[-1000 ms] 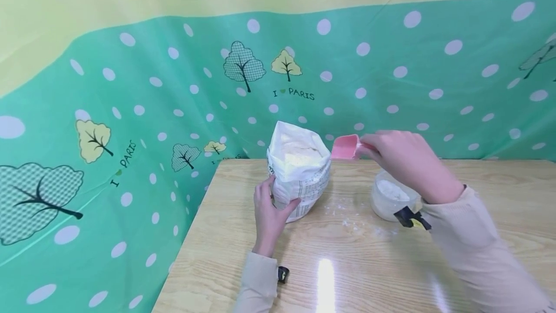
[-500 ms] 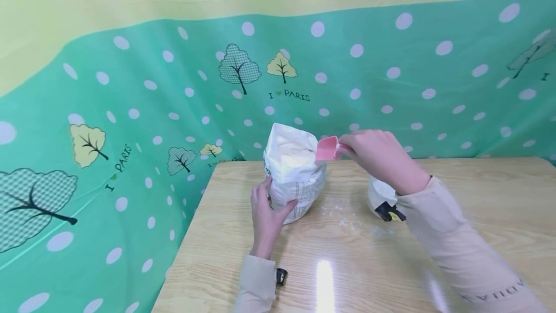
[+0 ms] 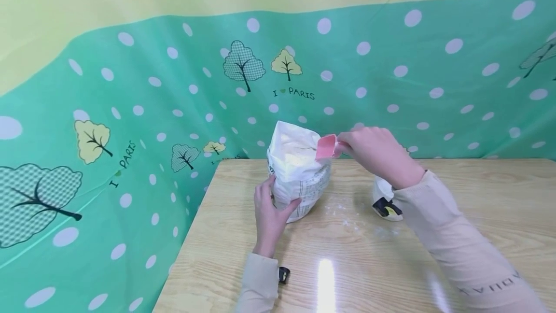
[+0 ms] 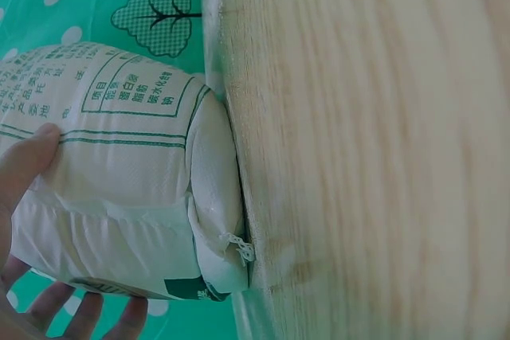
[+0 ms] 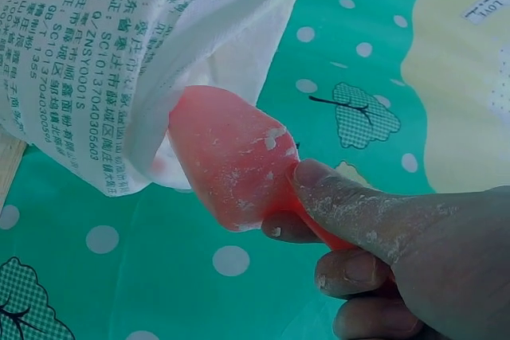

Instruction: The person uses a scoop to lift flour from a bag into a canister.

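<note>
A white printed flour bag stands on the table with its mouth open and pale powder inside. My left hand holds its lower front, thumb on one side and fingers round the other; the left wrist view shows the thumb on the printed face. In my right hand is a pink scoop, gripped by its handle. The scoop's bowl is tilted over the right rim of the bag. Up close, the scoop is dusted with white powder, as are my right thumb and fingers, and its front edge lies inside the bag's mouth.
A clear bowl with white powder stands to the right, partly hidden by my right wrist. Spilled powder marks the wooden table between bag and bowl. A green dotted curtain hangs behind and at the left.
My right hand has carried the pink scoop left, from beside the bag to its right rim. The right forearm now covers more of the bowl. My left hand keeps its hold.
</note>
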{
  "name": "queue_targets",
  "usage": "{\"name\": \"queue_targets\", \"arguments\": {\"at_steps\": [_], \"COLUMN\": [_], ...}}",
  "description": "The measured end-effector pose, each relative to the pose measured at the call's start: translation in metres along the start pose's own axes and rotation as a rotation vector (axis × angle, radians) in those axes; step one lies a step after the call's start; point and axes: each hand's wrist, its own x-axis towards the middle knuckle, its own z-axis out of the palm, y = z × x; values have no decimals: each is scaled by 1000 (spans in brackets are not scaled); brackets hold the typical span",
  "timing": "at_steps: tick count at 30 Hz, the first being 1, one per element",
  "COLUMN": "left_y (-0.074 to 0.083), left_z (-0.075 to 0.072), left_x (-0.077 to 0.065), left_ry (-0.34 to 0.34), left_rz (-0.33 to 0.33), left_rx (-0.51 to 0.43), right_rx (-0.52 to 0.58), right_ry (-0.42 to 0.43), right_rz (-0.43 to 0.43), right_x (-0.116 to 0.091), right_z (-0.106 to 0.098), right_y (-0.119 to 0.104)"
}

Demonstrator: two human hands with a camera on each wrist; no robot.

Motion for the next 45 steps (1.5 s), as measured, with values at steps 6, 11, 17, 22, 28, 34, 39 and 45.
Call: {"name": "queue_targets", "arguments": {"at_steps": [6, 11, 17, 22, 28, 34, 39, 45], "left_y": [0, -2, -2, -2, -3, -3, -2, -1], "left_z": [-1, 0, 1, 2, 3, 3, 3, 3], "left_x": [-1, -2, -4, -4, -3, -3, -2, 1], "left_ry": [-4, -9, -4, 3, 6, 10, 3, 6], "left_rz": [-18, -21, -13, -1, 3, 2, 1, -4], "left_rx": [5, 16, 18, 26, 31, 27, 17, 22], "right_rx": [-20, -118, -198, -283, -328, -298, -264, -190], "right_ry": [-59, -42, 2, 63, 75, 60, 64, 39], "right_rz": [12, -50, -114, -153, -149, -139, -144, -140], "right_x": [9, 13, 15, 16, 18, 19, 18, 21], "right_z": [8, 15, 23, 29, 38, 41, 41, 42], "right_y": [-2, -6, -13, -19, -22, -21, -19, -15]}}
